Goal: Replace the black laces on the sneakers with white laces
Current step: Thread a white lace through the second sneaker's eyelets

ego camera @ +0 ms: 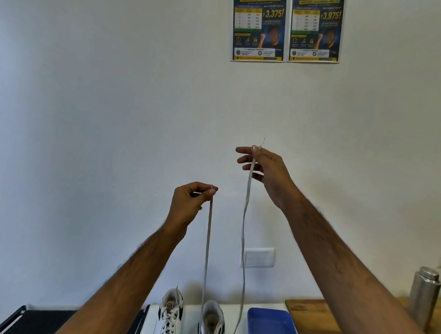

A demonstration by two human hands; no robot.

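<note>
A long white lace (244, 230) runs up from the right sneaker (212, 321) in two strands, both raised high in front of the wall. My left hand (188, 203) pinches the tip of the left strand. My right hand (267, 168), held higher, pinches the right strand near its aglet, other fingers spread. The left sneaker (170, 312), white with black panels, stands beside it with a white lace threaded through its eyelets. Both shoes sit on a white surface at the bottom edge, partly cut off.
A blue plastic tray (271, 324) lies right of the shoes. A wooden tabletop (309, 317) carries a steel bottle (425, 296) at far right. A black frame (16, 319) is at bottom left. Two posters (285, 26) and a wall switch plate (260, 257) are on the wall.
</note>
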